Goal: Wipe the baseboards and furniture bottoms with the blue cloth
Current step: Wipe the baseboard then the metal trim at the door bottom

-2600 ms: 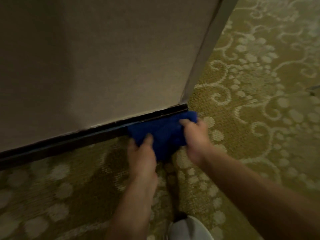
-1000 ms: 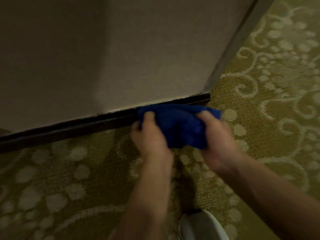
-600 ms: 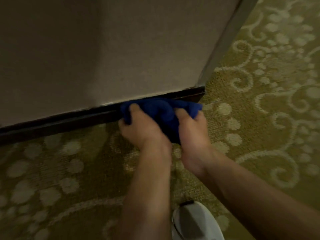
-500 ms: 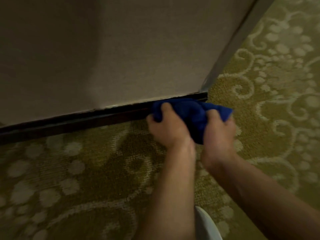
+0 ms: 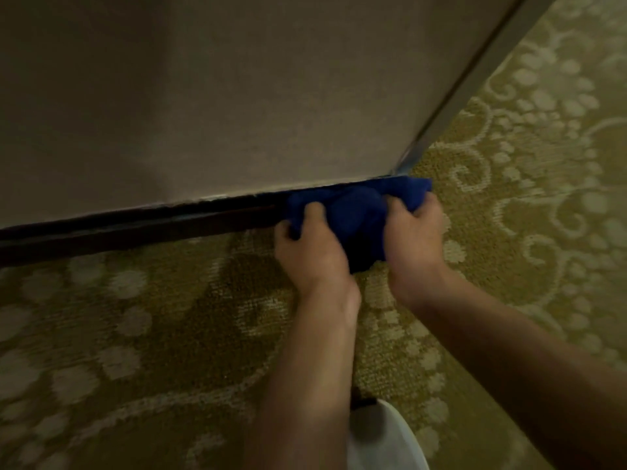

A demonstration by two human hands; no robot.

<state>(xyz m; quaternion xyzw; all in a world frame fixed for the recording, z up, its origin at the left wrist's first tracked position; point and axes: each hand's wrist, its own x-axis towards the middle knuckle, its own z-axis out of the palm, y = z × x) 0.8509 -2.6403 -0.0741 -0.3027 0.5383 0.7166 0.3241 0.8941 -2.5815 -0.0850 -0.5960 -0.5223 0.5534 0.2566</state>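
Observation:
A bunched blue cloth point(image 5: 356, 212) presses against the right end of a dark baseboard point(image 5: 142, 225) that runs along the bottom of a beige wall panel. My left hand point(image 5: 310, 249) grips the cloth's left side. My right hand point(image 5: 414, 239) grips its right side, near the wall's outer corner point(image 5: 403, 164). The cloth's top edge covers the last stretch of the baseboard at that corner.
Patterned olive and cream carpet point(image 5: 526, 205) covers the floor on all sides. A metal corner trim point(image 5: 475, 72) runs up the wall edge to the upper right. The toe of a white shoe point(image 5: 383, 435) shows at the bottom, between my forearms.
Both hands have kept hold of the cloth and rubbed it back and forth along the baseboard's right end; over the last half second it stays at the corner.

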